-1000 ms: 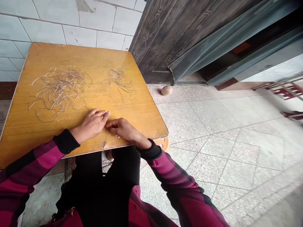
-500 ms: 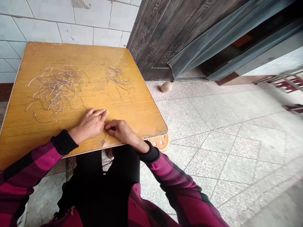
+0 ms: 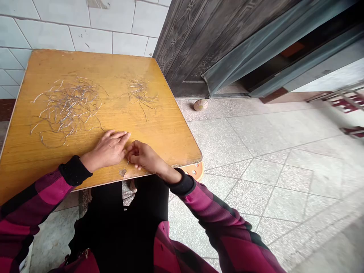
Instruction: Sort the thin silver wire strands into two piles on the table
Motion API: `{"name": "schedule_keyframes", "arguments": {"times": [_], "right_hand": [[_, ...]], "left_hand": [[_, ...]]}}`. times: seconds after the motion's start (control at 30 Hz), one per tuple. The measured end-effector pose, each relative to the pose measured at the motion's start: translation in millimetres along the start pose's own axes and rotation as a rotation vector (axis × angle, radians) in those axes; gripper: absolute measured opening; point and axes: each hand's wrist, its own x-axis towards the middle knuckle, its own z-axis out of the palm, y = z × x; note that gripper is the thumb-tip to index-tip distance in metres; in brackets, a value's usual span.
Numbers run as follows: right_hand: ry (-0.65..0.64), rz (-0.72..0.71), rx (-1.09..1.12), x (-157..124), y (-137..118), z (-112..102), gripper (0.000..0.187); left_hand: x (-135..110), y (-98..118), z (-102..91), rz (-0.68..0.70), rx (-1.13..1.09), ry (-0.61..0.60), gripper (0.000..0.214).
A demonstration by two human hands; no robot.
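Both hands rest near the front edge of a yellow wooden table [image 3: 159, 125]. My left hand [image 3: 109, 149] lies palm down, its fingers together and pressed onto the tabletop. Touching its fingertips, my right hand [image 3: 143, 154] is curled in a pinch on a thin silvery wire strand [image 3: 127, 163] that pokes out below the fingers. A large loose pile of thin wire strands [image 3: 66, 106] lies at the table's left. A smaller bunch of strands [image 3: 139, 92] sits at the back right.
White wall tiles [image 3: 85, 22] stand behind the table. A dark carved metal door [image 3: 213, 41] is at the right, with a small round ball [image 3: 200, 105] on the speckled tiled floor [image 3: 270, 159]. An orange stool edge [image 3: 195, 171] shows under the table corner.
My right hand has shifted slightly left against the left fingertips, and the strand under it has turned more upright. The view has swayed a little.
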Motion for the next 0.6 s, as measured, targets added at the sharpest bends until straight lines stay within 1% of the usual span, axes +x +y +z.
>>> {"name": "schedule_keyframes", "arguments": {"times": [0.07, 0.17, 0.3, 0.37, 0.43, 0.47, 0.5, 0.57, 0.6], "right_hand": [[0.026, 0.036, 0.118, -2.2, 1.2, 4.7, 0.026], [0.016, 0.109, 0.219, -5.8, -1.0, 12.6, 0.024], [-0.083, 0.193, 0.293, -10.5, -3.6, 16.9, 0.013], [-0.116, 0.205, 0.252, -12.6, -3.3, 13.6, 0.009], [-0.114, 0.164, 0.092, -15.1, -3.3, 7.5, 0.012], [-0.105, 0.104, -0.042, -16.8, -3.8, 4.3, 0.015], [-0.086, 0.020, -0.213, -18.6, -4.8, 1.5, 0.017], [-0.018, -0.156, -0.626, -22.8, -7.8, -1.5, 0.020], [0.019, -0.219, -0.836, -24.9, -9.4, -1.4, 0.021]], "left_hand": [[0.3, 0.6, -0.8, -0.004, -0.006, 0.000, 0.051], [0.5, 0.6, -1.4, -0.004, -0.017, 0.001, 0.051], [0.2, 0.7, -2.0, -0.005, -0.011, -0.013, 0.054], [0.1, 0.8, -2.1, -0.008, -0.012, -0.011, 0.055], [0.0, 0.7, -1.9, -0.009, -0.015, -0.001, 0.055], [0.0, 0.5, -1.7, -0.008, -0.015, 0.005, 0.055], [-0.1, 0.4, -1.4, -0.007, -0.015, 0.010, 0.054], [-0.4, 0.0, -0.9, -0.003, -0.015, 0.017, 0.054], [-0.6, -0.1, -0.6, -0.001, -0.015, 0.019, 0.054]]}}
